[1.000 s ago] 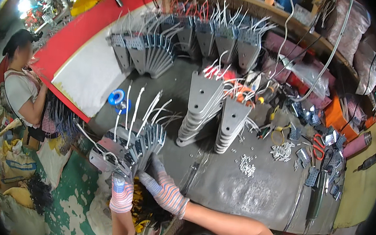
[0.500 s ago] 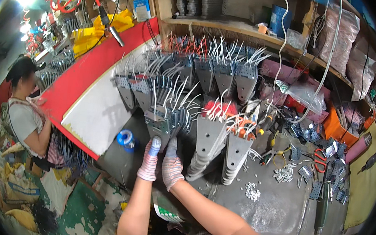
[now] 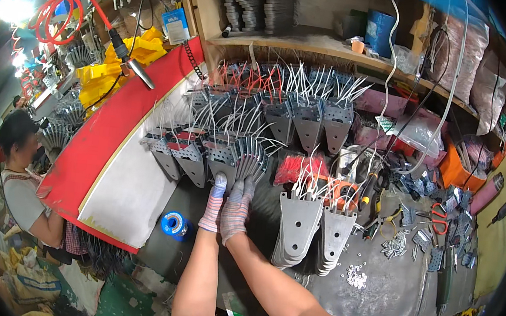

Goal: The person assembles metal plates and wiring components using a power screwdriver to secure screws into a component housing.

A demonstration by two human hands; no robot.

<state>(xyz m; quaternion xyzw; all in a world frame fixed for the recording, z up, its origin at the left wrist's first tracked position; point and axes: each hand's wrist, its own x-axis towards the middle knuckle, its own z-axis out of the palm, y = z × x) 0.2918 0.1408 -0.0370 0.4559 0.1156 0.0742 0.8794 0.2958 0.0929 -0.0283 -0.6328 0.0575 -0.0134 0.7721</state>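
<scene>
Both gloved hands are closed on a stack of tapered grey metal plates [image 3: 221, 164] with perforated upper ends and white wires. My left hand [image 3: 213, 206] has its thumb up against the stack's front face. My right hand [image 3: 235, 214] presses along the fanned right side; its fingertips are partly hidden. Directly left of the held stack stand similar wired stacks [image 3: 188, 163], with another row [image 3: 306, 123] behind. To the right, two plain grey plate stacks [image 3: 299, 220] stand with white wires at their tops. A blue spool [image 3: 174, 225] sits left of my forearms.
At left, a red and white board [image 3: 130, 198] slopes beside the table; a person [image 3: 25, 179] is beyond it. Washers [image 3: 356, 276], small metal pins [image 3: 393, 248], pliers [image 3: 391, 225] and an orange bin [image 3: 462, 169] lie right. A tool on a red hose [image 3: 141, 74] hangs upper left. A wooden shelf [image 3: 312, 48] spans the back.
My hands have pushed the held stack back and left, against the row of wired stacks. The head view has shifted, so the table's things appear lower.
</scene>
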